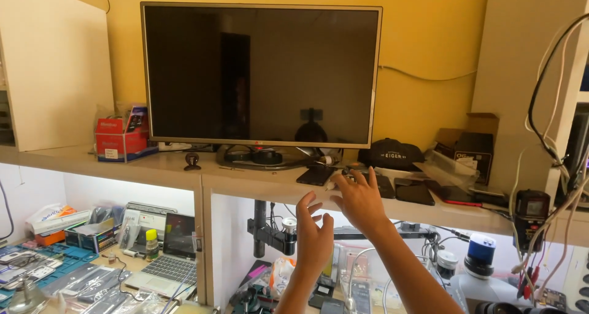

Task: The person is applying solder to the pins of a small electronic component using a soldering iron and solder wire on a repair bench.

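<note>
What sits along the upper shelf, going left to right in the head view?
Red box → small black webcam → monitor → right hand reaching at dark phones → black cap → open cardboard box.

Only one view on my end: head cam, facing straight ahead at yellow wall, slightly up, not down at bench. Shelf [184, 167] front edge crosses mid-frame, monitor [261, 75] dead centre, arm's reach away. Bench only along bottom edge.
</note>
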